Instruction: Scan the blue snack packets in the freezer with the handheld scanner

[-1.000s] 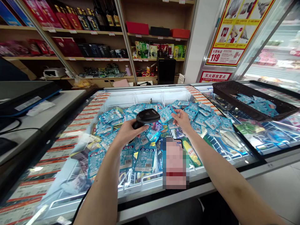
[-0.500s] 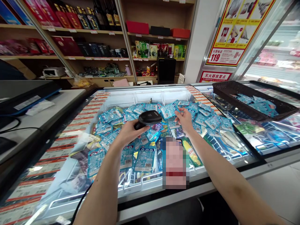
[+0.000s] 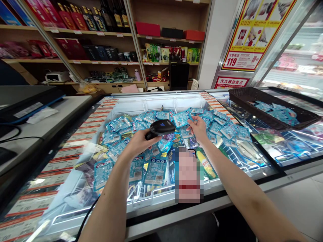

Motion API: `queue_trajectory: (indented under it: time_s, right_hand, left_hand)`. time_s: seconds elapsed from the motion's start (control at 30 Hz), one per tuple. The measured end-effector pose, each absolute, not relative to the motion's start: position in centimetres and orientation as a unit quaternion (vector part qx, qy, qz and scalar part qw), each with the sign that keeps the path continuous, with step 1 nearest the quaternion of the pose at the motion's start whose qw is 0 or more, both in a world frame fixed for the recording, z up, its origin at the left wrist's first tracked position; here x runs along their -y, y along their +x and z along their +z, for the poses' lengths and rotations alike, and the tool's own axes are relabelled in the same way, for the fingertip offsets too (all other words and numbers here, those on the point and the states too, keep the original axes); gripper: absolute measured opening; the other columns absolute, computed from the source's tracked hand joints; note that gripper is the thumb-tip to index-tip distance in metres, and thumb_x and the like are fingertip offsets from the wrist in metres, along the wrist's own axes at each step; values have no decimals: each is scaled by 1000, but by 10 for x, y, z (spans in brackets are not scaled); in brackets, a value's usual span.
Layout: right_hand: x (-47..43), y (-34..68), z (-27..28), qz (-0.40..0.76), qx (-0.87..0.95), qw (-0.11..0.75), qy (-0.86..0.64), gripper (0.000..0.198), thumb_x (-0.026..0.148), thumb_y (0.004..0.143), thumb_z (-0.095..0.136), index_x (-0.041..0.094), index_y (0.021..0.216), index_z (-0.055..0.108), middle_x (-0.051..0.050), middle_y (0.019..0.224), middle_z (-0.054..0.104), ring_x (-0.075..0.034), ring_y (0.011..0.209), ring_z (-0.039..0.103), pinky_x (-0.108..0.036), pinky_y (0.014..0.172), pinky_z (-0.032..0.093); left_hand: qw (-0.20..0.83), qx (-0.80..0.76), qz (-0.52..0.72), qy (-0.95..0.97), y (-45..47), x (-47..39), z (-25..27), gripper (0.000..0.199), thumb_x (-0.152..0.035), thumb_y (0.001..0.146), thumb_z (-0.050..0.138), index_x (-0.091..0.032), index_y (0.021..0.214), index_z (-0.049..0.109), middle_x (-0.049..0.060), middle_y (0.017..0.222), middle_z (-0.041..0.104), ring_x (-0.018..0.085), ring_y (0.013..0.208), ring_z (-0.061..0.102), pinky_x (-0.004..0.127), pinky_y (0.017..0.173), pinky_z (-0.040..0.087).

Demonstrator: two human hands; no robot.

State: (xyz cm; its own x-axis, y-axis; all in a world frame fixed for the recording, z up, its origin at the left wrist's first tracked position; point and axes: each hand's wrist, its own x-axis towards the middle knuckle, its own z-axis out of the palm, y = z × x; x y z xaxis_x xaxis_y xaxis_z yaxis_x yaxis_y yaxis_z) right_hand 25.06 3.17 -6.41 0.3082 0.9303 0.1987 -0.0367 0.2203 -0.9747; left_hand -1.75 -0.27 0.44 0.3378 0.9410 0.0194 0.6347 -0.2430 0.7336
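Note:
My left hand point(image 3: 141, 142) is wrapped round the handle of a black barcode scanner point(image 3: 163, 126), its head pointing right. Just to the right, my right hand point(image 3: 198, 129) pinches the edge of a blue packet point(image 3: 181, 119), which is tilted up in front of the scanner. Beneath both hands, many similar blue packets point(image 3: 155, 170) with printed barcodes lie spread over the glass top of a chest freezer point(image 3: 126, 101). A pixelated patch covers something at the freezer's near edge.
A dark woven basket point(image 3: 239, 95) with more blue packets stands on the freezer at the right. To the left is a counter point(image 3: 73, 104) with a dark device and cables. Shelves point(image 3: 106, 33) with bottles and boxes line the back.
A blue light now shows on top of the scanner, where it was dark before. Hands and packet have hardly moved.

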Motion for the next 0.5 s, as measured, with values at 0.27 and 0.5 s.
queue_trajectory:
  time_s: [0.27, 0.5]
  right_hand:
    - [-31, 256, -61, 271, 480, 608, -571, 40, 52, 80, 57, 20, 104, 50, 4, 54, 55, -17, 42, 55, -27, 41, 36]
    - [-30, 300, -51, -20, 473, 515, -714, 36, 37, 91, 40, 15, 118, 51, -5, 74, 61, -24, 74, 61, -37, 74, 43]
  left_hand:
    - [325, -543, 283, 721, -18, 1, 2, 42, -56, 71, 63, -16, 83, 63, -1, 51, 58, 14, 47, 55, 22, 45, 37]
    - [304, -573, 357, 672, -24, -4, -1, 41, -56, 70, 63, -16, 78, 60, 0, 51, 57, 14, 46, 53, 23, 45, 38]
